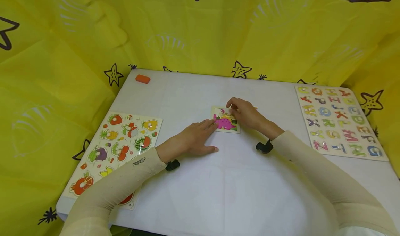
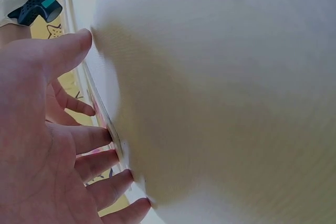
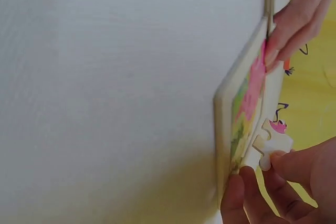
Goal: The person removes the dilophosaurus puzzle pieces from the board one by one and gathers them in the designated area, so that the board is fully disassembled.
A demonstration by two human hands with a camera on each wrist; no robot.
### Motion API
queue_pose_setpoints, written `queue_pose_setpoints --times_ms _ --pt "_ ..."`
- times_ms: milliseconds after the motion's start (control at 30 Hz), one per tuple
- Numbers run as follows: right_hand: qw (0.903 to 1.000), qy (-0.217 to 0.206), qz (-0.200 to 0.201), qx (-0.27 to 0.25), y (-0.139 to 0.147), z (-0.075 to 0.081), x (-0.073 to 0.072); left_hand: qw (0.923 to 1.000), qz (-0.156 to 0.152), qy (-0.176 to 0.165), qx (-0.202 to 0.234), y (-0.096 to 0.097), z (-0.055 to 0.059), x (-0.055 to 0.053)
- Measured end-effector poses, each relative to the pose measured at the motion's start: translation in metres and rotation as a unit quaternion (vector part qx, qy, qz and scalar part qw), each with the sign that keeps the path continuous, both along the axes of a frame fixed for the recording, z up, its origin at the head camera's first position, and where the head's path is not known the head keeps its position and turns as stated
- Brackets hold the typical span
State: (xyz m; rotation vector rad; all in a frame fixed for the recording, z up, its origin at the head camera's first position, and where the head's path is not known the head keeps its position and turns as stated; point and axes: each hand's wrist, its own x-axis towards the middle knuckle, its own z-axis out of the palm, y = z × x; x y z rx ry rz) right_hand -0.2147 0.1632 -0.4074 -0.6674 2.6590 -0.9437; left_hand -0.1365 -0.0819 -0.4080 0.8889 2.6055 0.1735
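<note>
A small jigsaw board (image 1: 230, 131) with a pink dinosaur picture (image 1: 223, 123) lies in the middle of the table. My left hand (image 1: 198, 137) reaches its left side, fingers fairly straight and fingertips on the edge of the board. Its thumb is spread away over the tabletop. At the far right part of the board is my right hand (image 1: 245, 113). In the right wrist view, that hand pinches a pale jigsaw piece (image 3: 279, 143) with a bit of pink print, between thumb and fingers. The piece is tilted up over the picture, and other fingertips lie at the board's edge.
A fruit and vegetable peg board (image 1: 157, 122) lies on the left, partly under my left sleeve. On the right is an alphabet board (image 1: 340, 124). An orange block (image 1: 142, 79) sits near the back left corner. Yellow curtains (image 1: 200, 31) hang behind the white table (image 1: 193, 197).
</note>
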Motion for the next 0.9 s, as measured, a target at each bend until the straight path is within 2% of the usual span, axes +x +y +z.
queue_pose_setpoints --times_ms 233,500,667,900 --pt "0.9996 0.007 -0.027 -0.001 0.012 0.016 -0.004 1.0 0.001 0.001 0.007 0.0 0.0 0.001" --pt "0.9965 0.012 -0.08 0.02 0.056 0.037 -0.013 1.0 -0.003 0.003 0.006 -0.001 0.0 0.002" --pt "0.9952 0.003 -0.085 0.047 0.089 0.04 -0.019 1.0 -0.004 0.006 0.004 -0.001 0.0 0.002" --pt "0.992 -0.036 -0.076 0.094 0.127 0.04 -0.025 1.0 0.0 0.001 0.004 -0.001 -0.001 0.002"
